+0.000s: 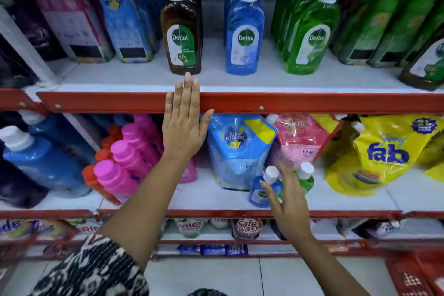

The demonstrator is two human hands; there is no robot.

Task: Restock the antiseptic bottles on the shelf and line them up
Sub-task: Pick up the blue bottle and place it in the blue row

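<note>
Red-edged store shelves (240, 101) with white boards fill the view, above a pale tiled floor. On the upper shelf three rows of antiseptic bottles stand upright near the front edge, each running back toward the rear: a brown bottle (181, 31) leads the left row, a blue bottle (243, 31) the middle one, and a green bottle (310, 33) the right one. All three front labels read "Dettol"; the smaller print beneath cannot be made out. The bottles behind them show little more than their white caps.

The left hand (183, 122) lies flat and open against the red front edge of the upper shelf, fingers together and pointing up, their tips just below the brown bottle and not touching it.

On the shelf below, a small blue bottle (264, 187) and a small green bottle (305, 176), both white-capped, stand at the front edge. The right hand (287, 197) is spread wide between them, fingers against or just beside the bottles, gripping neither; it hides most of the green one. The blue one's label is blurred.

Behind them a blue pouch (236, 149) reads "All-Day Freshness", a pink pouch (298, 139) sits beside it, and a yellow pouch (384, 151) reads "fab". Pink bottles (127, 156) stand toward the left end. The lowest shelf is blurred, though "Safe wash" (248, 227) is legible.
</note>
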